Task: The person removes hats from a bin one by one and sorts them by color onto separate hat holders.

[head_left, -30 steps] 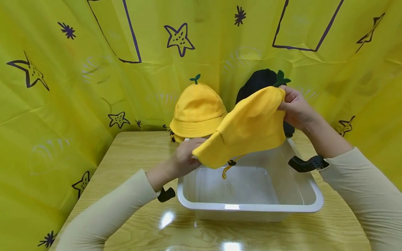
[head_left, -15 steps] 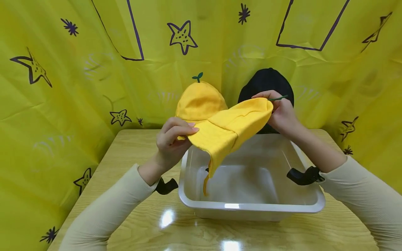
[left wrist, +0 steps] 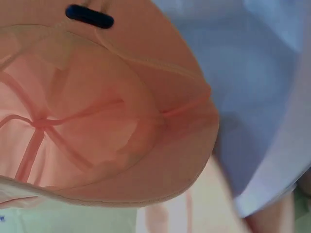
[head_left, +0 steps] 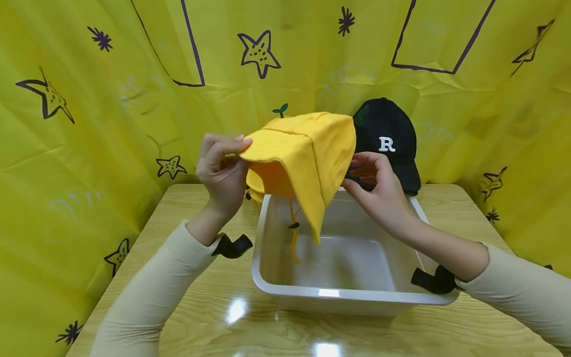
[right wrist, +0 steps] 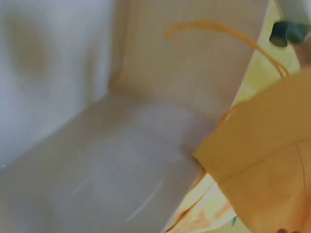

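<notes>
My left hand point(head_left: 225, 166) pinches the brim of a yellow bucket hat point(head_left: 321, 153) between thumb and fingers, holding it up over a pale plastic tub point(head_left: 357, 296). A chin cord with a dark toggle point(head_left: 293, 225) dangles below. At the crown's right side is my right hand point(head_left: 379, 191), thumb and fingers spread, fingertips right at the cloth. The left wrist view looks into the hat's seamed inside point(left wrist: 97, 131). In the right wrist view, the hat's outer side point(right wrist: 262, 160) hangs beside the tub's wall point(right wrist: 184, 73).
Behind the held hat stands another yellow hat, mostly hidden, topped by a green sprout point(head_left: 281, 110). A black baseball cap point(head_left: 385, 124) with a white letter R is at the back right. The wooden table point(head_left: 200, 307) meets a yellow patterned curtain point(head_left: 200, 124).
The left hand has raised the brim and moved left, turning the hat. My right hand has left the sprout end and moved down the crown's side, uncovering the black cap's front.
</notes>
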The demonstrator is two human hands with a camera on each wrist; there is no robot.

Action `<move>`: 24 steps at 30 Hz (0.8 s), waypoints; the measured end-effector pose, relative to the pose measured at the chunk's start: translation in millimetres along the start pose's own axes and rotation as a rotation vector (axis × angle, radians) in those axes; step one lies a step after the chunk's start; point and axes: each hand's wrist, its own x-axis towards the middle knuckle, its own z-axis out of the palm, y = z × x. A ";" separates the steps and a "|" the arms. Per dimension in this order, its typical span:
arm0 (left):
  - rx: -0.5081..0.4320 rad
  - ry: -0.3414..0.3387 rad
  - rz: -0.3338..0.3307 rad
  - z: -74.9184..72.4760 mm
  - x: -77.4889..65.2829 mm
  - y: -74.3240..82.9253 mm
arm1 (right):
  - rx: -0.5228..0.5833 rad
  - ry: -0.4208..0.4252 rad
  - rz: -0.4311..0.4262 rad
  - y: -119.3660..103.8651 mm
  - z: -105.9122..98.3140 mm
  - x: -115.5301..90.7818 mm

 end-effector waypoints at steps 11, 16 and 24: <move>0.019 0.136 0.064 5.8 25.5 -2.1 | -0.085 -0.002 -0.325 -25.9 27.0 -9.7; 0.044 0.149 0.075 6.4 25.1 -3.8 | -0.212 -0.017 -0.369 -23.7 37.0 -3.6; 0.049 0.181 0.072 -3.3 19.6 -4.7 | 0.003 0.004 0.045 -16.7 43.3 5.0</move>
